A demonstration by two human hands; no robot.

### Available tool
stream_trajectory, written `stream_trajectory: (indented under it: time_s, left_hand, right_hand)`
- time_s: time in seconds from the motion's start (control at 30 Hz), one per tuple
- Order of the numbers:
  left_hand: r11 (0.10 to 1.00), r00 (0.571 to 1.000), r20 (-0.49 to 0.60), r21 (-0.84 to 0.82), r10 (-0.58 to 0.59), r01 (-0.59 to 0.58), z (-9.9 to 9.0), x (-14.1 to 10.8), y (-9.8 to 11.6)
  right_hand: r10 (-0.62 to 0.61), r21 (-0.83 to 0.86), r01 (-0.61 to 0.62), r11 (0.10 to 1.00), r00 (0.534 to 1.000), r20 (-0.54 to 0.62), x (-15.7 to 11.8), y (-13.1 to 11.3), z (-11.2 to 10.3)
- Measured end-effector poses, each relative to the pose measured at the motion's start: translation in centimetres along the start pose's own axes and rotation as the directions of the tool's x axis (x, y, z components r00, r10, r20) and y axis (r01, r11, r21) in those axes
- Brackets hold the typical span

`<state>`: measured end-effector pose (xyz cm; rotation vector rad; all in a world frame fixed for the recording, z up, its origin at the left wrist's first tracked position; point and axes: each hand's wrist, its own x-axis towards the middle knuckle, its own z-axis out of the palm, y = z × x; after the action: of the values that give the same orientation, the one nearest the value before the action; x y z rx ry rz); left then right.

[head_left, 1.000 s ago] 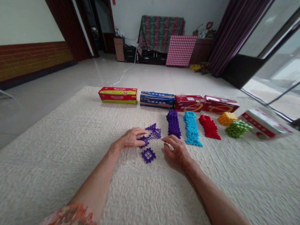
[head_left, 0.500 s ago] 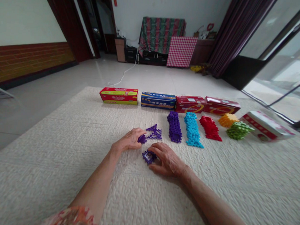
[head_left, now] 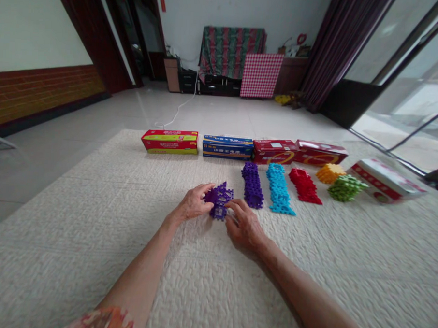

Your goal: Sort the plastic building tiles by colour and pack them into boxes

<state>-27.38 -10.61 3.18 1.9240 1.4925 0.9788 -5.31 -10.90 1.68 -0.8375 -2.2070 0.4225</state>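
Note:
In front of me, several purple plastic interlocking tiles (head_left: 223, 193) with toothed edges lie close together on the quilted cover. My left hand (head_left: 195, 202) is at their left side, its thumb and fingers curled about a dark purple tile (head_left: 211, 196). On the right, my right hand (head_left: 246, 225) grips the edge of a purple square tile (head_left: 220, 212) with an open frame, against the near side of the others. Farther right lie rows of purple tiles (head_left: 252, 186), light blue tiles (head_left: 280, 190) and red tiles (head_left: 305, 185).
Yellow tiles (head_left: 330, 173) and green tiles (head_left: 346, 188) are piled at the right by a white and red box (head_left: 388, 182). Along the far edge stand a red and yellow-green box (head_left: 170, 142), a blue box (head_left: 227, 148) and two dark red boxes (head_left: 274, 152).
My right hand has moved forward with the square tile, which now meets the other purple tiles. My left hand has shifted slightly forward and right with its tile. The view has shifted a little.

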Motion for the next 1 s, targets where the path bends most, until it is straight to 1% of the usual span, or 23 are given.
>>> stream_trajectory:
  time_s: [0.1, 0.2, 0.33, 0.4, 0.47, 0.53, 0.6, 0.63, 0.67, 0.73, 0.8, 0.87, 0.9, 0.93, 1.0]
  left_hand:
    - [0.997, 0.999, 0.037, -0.071, 0.04, -0.037, 0.9, -0.2, 1.0]
    - [0.991, 0.991, 0.057, -0.071, 0.118, -0.114, 1.9, -0.3, 1.8]
    - [0.968, 0.965, 0.08, 0.025, 0.248, -0.251, 2.5, -0.3, 2.2]
    - [0.956, 0.956, 0.072, 0.057, 0.285, -0.289, 2.6, -0.2, 2.1]
    - [0.946, 0.95, 0.042, 0.093, 0.308, -0.311, 2.5, -0.2, 1.7]
    - [0.937, 0.945, -0.016, 0.133, 0.327, -0.322, 2.3, -0.1, 1.0]
    - [0.93, 0.936, -0.071, 0.166, 0.344, -0.329, 2.1, 0.0, 0.2]
    - [0.926, 0.933, -0.084, 0.178, 0.351, -0.332, 2.1, 0.0, -0.2]
    - [0.922, 0.93, -0.086, 0.189, 0.358, -0.338, 2.1, 0.0, -0.6]
    - [0.911, 0.926, -0.06, 0.211, 0.374, -0.354, 2.2, 0.1, -1.1]
    - [0.9, 0.923, -0.023, 0.233, 0.384, -0.369, 2.5, 0.1, -1.5]
    - [0.89, 0.921, 0.01, 0.253, 0.389, -0.379, 2.7, 0.1, -1.8]
    - [0.887, 0.921, 0.023, 0.26, 0.39, -0.382, 2.9, 0.1, -2.0]
    - [0.885, 0.921, 0.033, 0.265, 0.389, -0.383, 3.0, 0.1, -2.2]
    - [0.885, 0.922, 0.047, 0.266, 0.384, -0.382, 3.1, 0.2, -2.5]
  right_hand:
    - [0.059, 0.08, -0.052, 0.995, 0.994, -0.089, 0.0, 0.1, -0.1]
    - [0.183, 0.198, -0.155, 0.968, 0.974, -0.132, 0.1, 0.2, 0.2]
    - [0.332, 0.336, -0.278, 0.9, 0.937, -0.112, 0.4, 0.5, 0.8]
    - [0.376, 0.373, -0.315, 0.873, 0.921, -0.104, 0.4, 0.9, 0.9]
    - [0.391, 0.375, -0.341, 0.862, 0.918, -0.063, 0.4, 1.3, 0.6]
    - [0.372, 0.309, -0.363, 0.879, 0.928, 0.032, 0.4, 1.7, 0.0]
    - [0.343, 0.195, -0.364, 0.911, 0.93, 0.134, 0.4, 1.7, -0.8]
    - [0.334, 0.133, -0.355, 0.925, 0.929, 0.156, 0.4, 1.6, -1.2]
    - [0.324, 0.079, -0.338, 0.938, 0.934, 0.152, 0.4, 1.4, -1.5]
    - [0.257, 0.014, -0.26, 0.966, 0.959, 0.117, 0.5, 0.8, -2.0]
    - [0.109, 0.005, -0.111, 0.994, 0.986, 0.122, 0.6, 0.2, -2.2]
    - [-0.046, 0.025, 0.042, 0.999, 0.981, 0.187, 0.6, -0.2, -2.3]
    - [-0.09, 0.026, 0.087, 0.996, 0.971, 0.221, 0.6, -0.3, -2.3]
    - [-0.108, 0.018, 0.107, 0.994, 0.963, 0.247, 0.6, -0.4, -2.2]
    - [-0.104, -0.008, 0.111, 0.994, 0.954, 0.283, 0.6, -0.3, -2.2]
